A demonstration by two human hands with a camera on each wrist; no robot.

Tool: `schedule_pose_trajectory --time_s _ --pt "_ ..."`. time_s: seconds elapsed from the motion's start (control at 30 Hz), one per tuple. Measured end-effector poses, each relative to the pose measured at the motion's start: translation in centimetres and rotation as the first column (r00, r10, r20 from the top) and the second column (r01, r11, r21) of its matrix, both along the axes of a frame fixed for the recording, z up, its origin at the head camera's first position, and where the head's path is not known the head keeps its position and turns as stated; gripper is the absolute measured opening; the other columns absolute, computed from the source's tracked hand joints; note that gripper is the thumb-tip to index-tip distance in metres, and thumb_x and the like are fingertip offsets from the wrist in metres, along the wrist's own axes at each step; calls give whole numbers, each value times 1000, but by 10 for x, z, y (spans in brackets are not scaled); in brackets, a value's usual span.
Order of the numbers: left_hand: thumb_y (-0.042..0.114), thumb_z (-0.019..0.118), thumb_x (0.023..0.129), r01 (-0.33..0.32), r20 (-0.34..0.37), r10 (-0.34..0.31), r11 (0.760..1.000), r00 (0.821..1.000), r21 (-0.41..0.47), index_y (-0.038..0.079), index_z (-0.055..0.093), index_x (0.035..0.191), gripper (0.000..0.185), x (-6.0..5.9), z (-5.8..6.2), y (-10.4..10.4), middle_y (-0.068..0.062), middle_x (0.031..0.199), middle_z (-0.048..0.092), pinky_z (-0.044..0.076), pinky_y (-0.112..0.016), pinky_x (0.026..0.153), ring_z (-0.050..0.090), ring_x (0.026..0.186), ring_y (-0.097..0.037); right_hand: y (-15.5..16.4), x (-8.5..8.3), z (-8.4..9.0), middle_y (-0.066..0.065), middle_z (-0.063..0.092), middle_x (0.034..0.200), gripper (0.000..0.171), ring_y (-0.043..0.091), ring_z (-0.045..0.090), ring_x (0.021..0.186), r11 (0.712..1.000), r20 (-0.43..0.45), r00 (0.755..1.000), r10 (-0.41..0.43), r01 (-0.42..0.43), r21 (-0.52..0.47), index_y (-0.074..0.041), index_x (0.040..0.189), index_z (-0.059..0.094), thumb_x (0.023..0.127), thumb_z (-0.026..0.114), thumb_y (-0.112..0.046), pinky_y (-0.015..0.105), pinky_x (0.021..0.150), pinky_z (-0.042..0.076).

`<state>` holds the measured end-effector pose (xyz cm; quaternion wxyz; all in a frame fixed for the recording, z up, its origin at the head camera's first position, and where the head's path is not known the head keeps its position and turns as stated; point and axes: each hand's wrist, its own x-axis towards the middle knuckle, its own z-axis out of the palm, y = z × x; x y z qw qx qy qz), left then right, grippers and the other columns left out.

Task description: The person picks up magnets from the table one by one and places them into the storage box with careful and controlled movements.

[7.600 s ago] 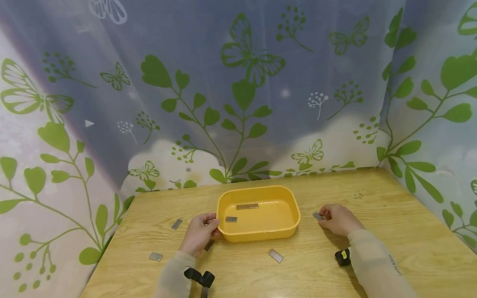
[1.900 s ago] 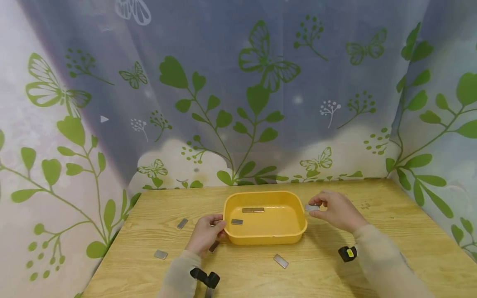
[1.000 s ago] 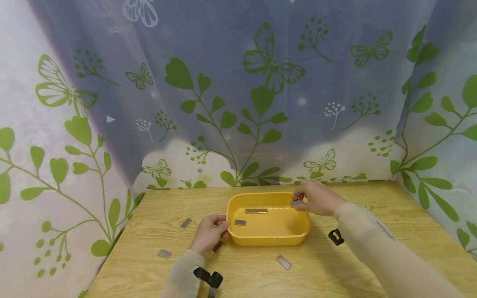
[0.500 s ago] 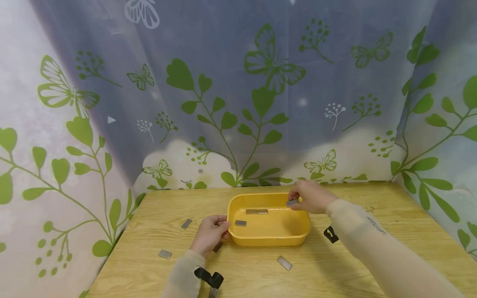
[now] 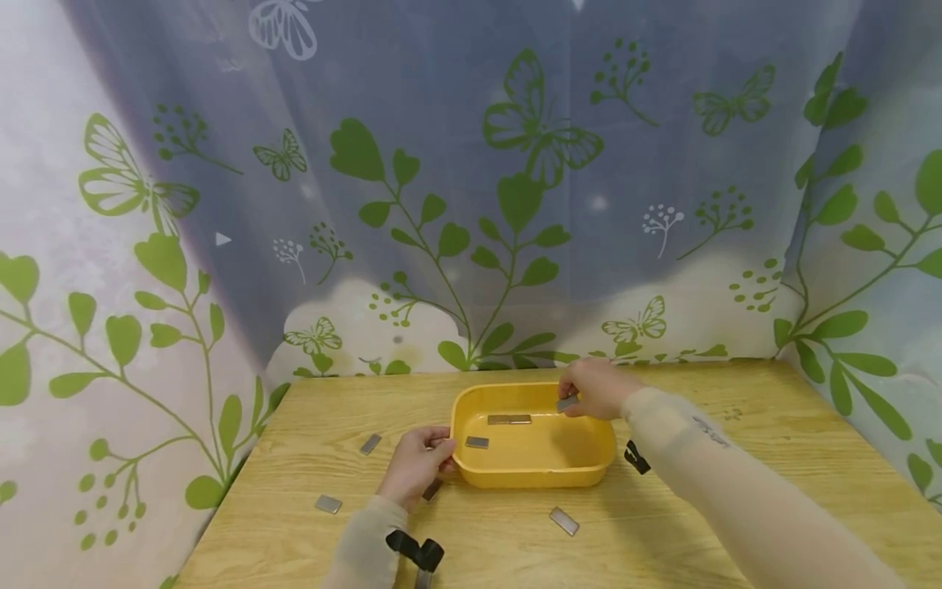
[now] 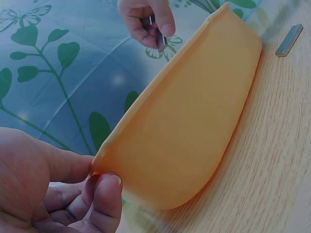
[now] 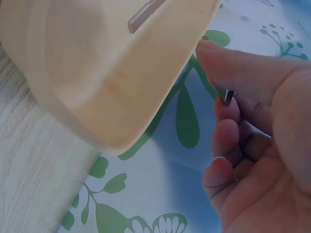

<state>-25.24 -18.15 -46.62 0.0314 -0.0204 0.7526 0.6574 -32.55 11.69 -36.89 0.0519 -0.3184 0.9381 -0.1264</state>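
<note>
Right hand (image 5: 592, 389) poised over the far right corner of the shallow yellow plastic tray (image 5: 581, 470), thumb and forefinger pinching a small flat grey metal bar (image 5: 566, 403). Bar held above the tray's inside, just right of the two like bars lying end to end (image 5: 509, 420) near the far wall, long axis roughly left to right. Straight down from those fingers: bare tray floor. Left hand (image 5: 416, 465) curled round the tray's near left corner, thumb on the rim, steadying it on the light wooden counter (image 5: 773, 458). Third bar (image 5: 477, 442) flat on the tray floor close to that left hand. Right hand alone above the tray's hollow; left hand outside the wall, beside a loose bar (image 5: 432, 490) on the counter.
</note>
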Motion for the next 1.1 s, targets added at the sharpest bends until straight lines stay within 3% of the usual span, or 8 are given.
schedule_pose_trajectory --time_s 0.33,0.53,0.7,0.93,1.1 --pt "3 56 96 -1 -9 1 1000 1000 -2 -13 54 123 31 0 1 0 -13 93 56 55 -31 68 57 72 -16 -17 -13 -8 -2 66 89 13 13 60 79 997 38 999 -13 10 71 -12 88 71 79 79 -14 34 75 52" --pt "3 56 96 8 -16 -8 1000 1000 2 -14 53 123 32 0 1 0 -13 93 56 55 -30 67 57 71 -16 -25 -17 -15 -4 65 77 9 8 53 67 996 59 998 -2 -3 90 -11 77 70 79 79 -11 30 65 50" --pt "4 56 96 2 -8 -2 1000 1000 -5 -12 54 123 31 0 0 0 -13 93 56 55 -32 69 57 71 -16 -31 -17 -17 -4 67 83 9 10 59 73 992 62 997 -36 28 124 -12 82 72 78 80 -12 31 70 53" --pt "5 57 96 3 2 -3 1000 1000 -13 -12 54 123 32 -1 -2 -1 -15 95 57 55 -35 71 57 72 -16 -39 -15 -17 -4 65 76 10 12 56 68 979 74 996 -58 41 201 -11 76 72 77 81 -13 31 66 52" --pt "6 57 96 5 2 -5 1000 1000 -10 -12 54 123 32 -1 -2 -1 -17 97 57 55 -34 71 58 72 -16 -42 -17 -21 -5 65 76 12 12 58 71 967 39 998 -56 44 252 -13 74 72 74 84 -15 31 69 54"
